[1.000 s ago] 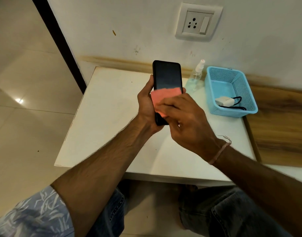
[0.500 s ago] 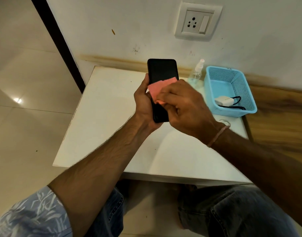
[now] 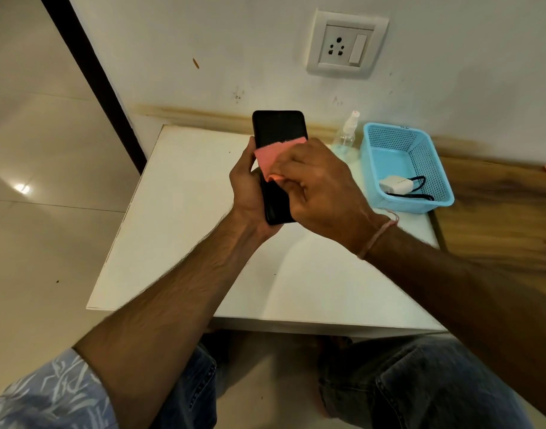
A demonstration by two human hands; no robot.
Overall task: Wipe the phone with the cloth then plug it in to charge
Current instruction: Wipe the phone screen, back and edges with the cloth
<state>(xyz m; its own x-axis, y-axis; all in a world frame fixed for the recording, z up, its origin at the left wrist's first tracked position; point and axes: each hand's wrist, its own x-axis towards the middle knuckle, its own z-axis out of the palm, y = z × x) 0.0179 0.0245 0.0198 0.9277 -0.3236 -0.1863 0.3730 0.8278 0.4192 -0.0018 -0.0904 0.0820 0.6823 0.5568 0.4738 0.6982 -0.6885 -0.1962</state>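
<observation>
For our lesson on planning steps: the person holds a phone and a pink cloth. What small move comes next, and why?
Probably slide the cloth up the phone: the right hand presses it mid-screen, the left hand grips the phone, the upper screen lies uncovered. The charger sits in the basket, unplugged.

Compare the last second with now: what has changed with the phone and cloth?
The right hand has slid the pink cloth up the phone screen, from its middle toward the upper part, leaving less dark glass above it. The left hand keeps gripping the phone over the table. The charger still lies in the blue basket, the spray bottle beside it, the wall socket unused.
</observation>
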